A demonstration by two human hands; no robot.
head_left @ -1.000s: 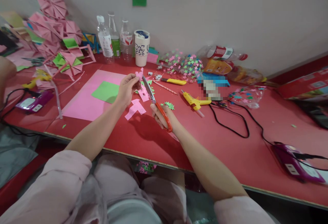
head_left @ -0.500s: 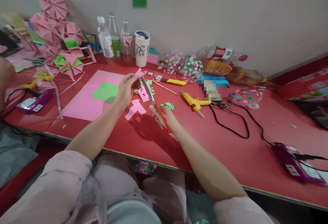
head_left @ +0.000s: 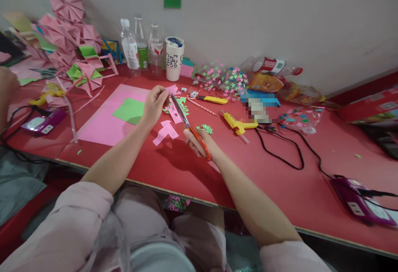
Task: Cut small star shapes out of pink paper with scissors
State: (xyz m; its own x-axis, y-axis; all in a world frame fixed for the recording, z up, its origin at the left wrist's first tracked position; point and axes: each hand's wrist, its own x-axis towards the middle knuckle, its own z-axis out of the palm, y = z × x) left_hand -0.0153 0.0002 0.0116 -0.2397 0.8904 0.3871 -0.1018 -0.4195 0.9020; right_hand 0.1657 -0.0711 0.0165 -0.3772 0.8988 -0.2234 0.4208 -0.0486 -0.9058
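Observation:
My left hand (head_left: 154, 105) pinches a small pink paper piece (head_left: 172, 89) above the red table (head_left: 255, 172). Orange-handled scissors (head_left: 191, 127) are gripped in my right hand (head_left: 199, 141), and their blades point up and left with the tips at the paper. Under the scissors lie pink paper scraps (head_left: 166, 132) and a green paper star (head_left: 205, 129). A large pink sheet (head_left: 104, 118) with a green square (head_left: 129, 110) on it lies left of my left hand.
A yellow glue gun (head_left: 238, 123) with a black cord, a yellow utility knife (head_left: 214, 99), bottles and a cup (head_left: 174, 58) stand behind. Paper stars (head_left: 228, 79) are heaped near the wall. Pink folded paper shapes (head_left: 66, 31) fill the far left. Purple power strips (head_left: 362, 200) sit at both sides.
The view has shifted slightly right and up. My left hand has turned the pink piece a little lower at the scissor tips; my right hand stays on the scissors.

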